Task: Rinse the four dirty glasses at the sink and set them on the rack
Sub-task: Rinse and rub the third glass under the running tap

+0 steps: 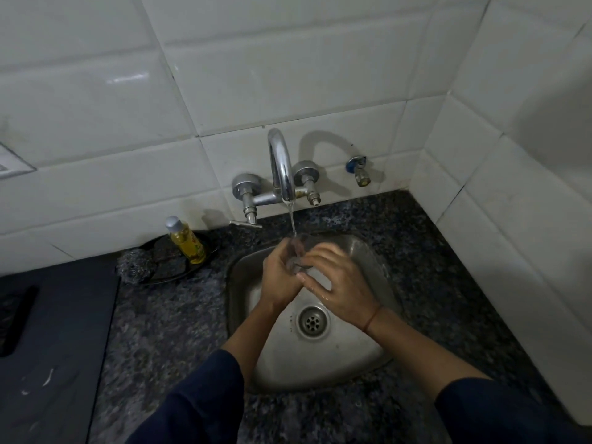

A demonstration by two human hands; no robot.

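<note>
Head view: one glass [299, 254] sits under the running tap [282, 161], over the sink [320, 363]. The left hand [282, 277] grips it, and the right hand [336, 283] seems to curl round its far side, though blur hides the fingers. So rinsing is under way. No rack or other glasses show, so I can't tell how many are done. The yellow bottle [187, 240] on the counter [166, 331] has an unreadable label.

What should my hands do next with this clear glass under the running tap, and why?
Probably turn the clear drinking glass under the thin water stream so every side gets rinsed: the chrome tap runs onto its rim, and the left hand and right hand hold it over the steel sink.
</note>
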